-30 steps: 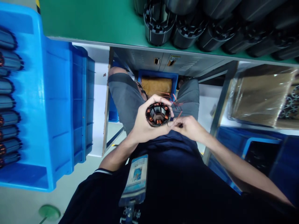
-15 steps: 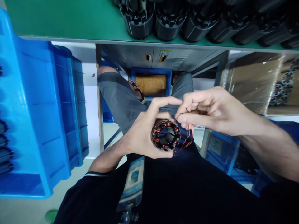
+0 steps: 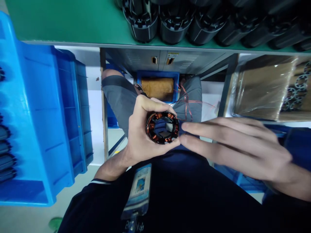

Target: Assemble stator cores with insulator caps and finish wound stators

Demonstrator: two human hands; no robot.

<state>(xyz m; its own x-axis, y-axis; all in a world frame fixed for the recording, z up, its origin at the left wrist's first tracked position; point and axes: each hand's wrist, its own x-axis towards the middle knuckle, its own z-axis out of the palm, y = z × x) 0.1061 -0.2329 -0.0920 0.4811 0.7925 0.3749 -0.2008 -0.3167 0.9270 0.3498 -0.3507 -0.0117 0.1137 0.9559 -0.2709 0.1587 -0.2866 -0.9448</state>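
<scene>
My left hand is wrapped round a motor stator, a short black cylinder with copper windings inside its rim. Its open end faces up toward me. Thin copper lead wires stick out past its far right side, over my knee. My right hand is slightly blurred, its fingers stretched out and a little apart. Those fingertips are at the stator's right edge, close to my left fingertips; whether they touch it I cannot tell. Nothing shows between the right fingers.
Several black cylindrical motor housings stand on the green bench top ahead. Blue crates rise at my left. A carton with plastic film sits at the right, and a blue bin lies under the bench.
My right hand has let go of the copper wires and straightened its fingers. The stator has moved left and slightly up in my left hand, and its wires now point away from me.
</scene>
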